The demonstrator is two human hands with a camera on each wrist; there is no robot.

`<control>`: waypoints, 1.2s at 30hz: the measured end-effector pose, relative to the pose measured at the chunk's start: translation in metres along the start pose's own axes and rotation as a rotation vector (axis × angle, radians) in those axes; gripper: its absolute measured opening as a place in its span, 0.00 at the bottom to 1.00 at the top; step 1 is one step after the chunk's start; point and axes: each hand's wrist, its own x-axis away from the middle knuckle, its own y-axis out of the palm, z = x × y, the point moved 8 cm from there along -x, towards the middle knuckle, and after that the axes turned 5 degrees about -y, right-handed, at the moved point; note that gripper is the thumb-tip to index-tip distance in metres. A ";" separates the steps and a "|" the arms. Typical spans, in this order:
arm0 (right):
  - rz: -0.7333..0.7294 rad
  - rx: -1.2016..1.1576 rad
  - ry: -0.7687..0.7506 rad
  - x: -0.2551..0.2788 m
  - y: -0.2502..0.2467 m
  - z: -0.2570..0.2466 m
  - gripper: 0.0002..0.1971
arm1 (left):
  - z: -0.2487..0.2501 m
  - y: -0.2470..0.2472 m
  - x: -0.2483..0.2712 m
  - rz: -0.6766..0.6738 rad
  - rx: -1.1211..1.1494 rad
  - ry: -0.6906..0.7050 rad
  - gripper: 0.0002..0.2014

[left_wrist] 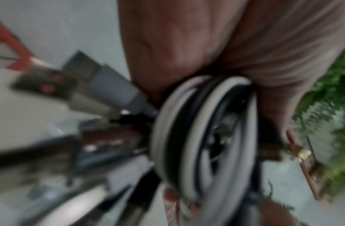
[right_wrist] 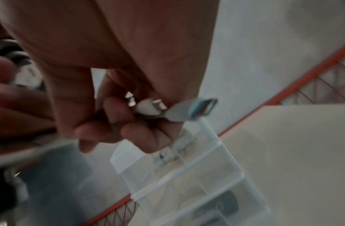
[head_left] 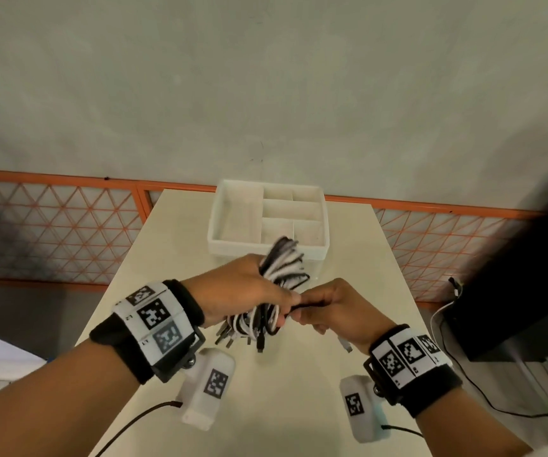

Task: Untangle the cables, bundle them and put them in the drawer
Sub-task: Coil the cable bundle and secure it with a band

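Observation:
A coil of black and white cables (head_left: 282,268) is held above the cream table (head_left: 348,278). My left hand (head_left: 243,285) grips the coil round its middle; its loops (left_wrist: 202,137) fill the left wrist view. Several plug ends (head_left: 233,338) hang below the hand. My right hand (head_left: 328,311) touches the coil from the right and pinches loose cable ends; plugs (right_wrist: 187,110) stick out of its curled fingers (right_wrist: 129,134). The white divided drawer tray (head_left: 219,225) stands just behind the coil; its clear compartments (right_wrist: 196,175) also show in the right wrist view.
An orange lattice railing (head_left: 51,232) runs behind the table. A dark box (head_left: 513,308) with trailing wires stands off the table's right side. White sensor units (head_left: 206,387) hang under both wrists, above the table's near end.

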 end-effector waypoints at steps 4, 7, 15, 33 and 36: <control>0.066 0.241 -0.004 -0.007 -0.003 -0.022 0.11 | -0.014 0.004 -0.011 0.146 -0.268 -0.086 0.10; 0.130 0.313 -0.044 -0.011 -0.002 -0.031 0.07 | -0.023 0.003 -0.018 0.226 -0.130 -0.089 0.12; 0.362 0.154 -0.055 0.001 -0.034 -0.040 0.10 | -0.033 -0.019 -0.020 0.331 0.586 -0.043 0.09; 0.228 -0.097 -0.038 -0.009 -0.004 -0.061 0.21 | -0.025 -0.033 -0.021 0.442 0.445 0.118 0.25; 0.138 0.122 -0.032 -0.010 0.001 -0.060 0.15 | -0.029 -0.037 -0.021 0.475 0.478 0.101 0.27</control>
